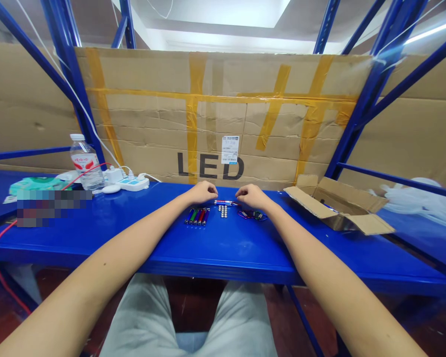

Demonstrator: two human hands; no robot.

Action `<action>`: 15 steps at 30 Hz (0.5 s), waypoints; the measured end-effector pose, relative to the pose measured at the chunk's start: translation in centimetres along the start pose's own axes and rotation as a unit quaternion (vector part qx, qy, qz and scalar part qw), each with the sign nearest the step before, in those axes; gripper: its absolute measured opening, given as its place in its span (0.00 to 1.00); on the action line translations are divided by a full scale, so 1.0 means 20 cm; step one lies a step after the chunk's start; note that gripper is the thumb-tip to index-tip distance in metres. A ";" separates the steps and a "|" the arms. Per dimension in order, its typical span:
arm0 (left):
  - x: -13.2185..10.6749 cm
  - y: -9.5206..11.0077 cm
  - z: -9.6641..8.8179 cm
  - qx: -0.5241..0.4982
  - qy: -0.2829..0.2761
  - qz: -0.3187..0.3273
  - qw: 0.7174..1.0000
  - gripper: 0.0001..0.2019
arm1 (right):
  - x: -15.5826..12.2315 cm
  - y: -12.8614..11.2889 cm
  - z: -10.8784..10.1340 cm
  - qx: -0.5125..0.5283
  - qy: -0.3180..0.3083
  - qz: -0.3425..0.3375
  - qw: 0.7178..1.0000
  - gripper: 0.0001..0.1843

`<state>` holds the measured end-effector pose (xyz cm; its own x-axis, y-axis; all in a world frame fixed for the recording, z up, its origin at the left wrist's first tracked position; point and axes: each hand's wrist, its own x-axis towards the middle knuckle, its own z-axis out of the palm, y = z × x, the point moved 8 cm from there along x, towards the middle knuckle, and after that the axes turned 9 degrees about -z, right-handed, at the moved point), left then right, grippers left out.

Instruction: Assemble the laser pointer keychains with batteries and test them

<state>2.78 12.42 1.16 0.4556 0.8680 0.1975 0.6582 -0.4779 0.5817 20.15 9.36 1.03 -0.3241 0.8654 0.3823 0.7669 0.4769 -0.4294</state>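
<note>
My left hand (203, 192) is held low over the blue table, thumb and fingers curled together. Facing it, my right hand (251, 196) has its fingers bent inward in the same way. Whatever either set of fingertips pinches is too small to make out. Just below and between the hands lie shiny red and blue metal tubes (225, 203). Nearer the front, small silver button cells (223, 212) stand in rows. To their left is a row of several coloured metal tubes (197, 216), purple, green, blue and red. Coloured metal clips (251, 215) lie in a pile beneath my right hand.
An opened cardboard box (338, 203) stands at the right, flaps out. On the left are a water bottle (86, 163), a white power strip (134, 183) with cables and a green packet (33, 184). A tall cardboard sheet (152, 124) closes off the back between blue posts.
</note>
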 end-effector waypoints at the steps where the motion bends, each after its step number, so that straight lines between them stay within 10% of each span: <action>1: -0.02 -0.01 -0.04 0.010 0.010 0.001 1.000 0.10 | 0.00 0.00 0.00 0.002 0.006 -0.005 1.000 0.11; 8: -0.15 -0.01 -0.07 0.038 -0.124 -0.002 0.992 0.08 | -0.02 -0.08 0.00 0.021 0.011 -0.055 0.998 0.11; 15: -0.16 0.00 -0.03 0.044 -0.134 0.000 0.990 0.08 | -0.09 -0.47 0.15 0.043 -0.088 -0.199 0.975 0.13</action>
<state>1.00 9.60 1.01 0.5907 0.8065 -0.0256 0.7027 -0.4985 0.5076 11.96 3.79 1.90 -0.6828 0.6179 0.3898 0.5138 0.7855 -0.3449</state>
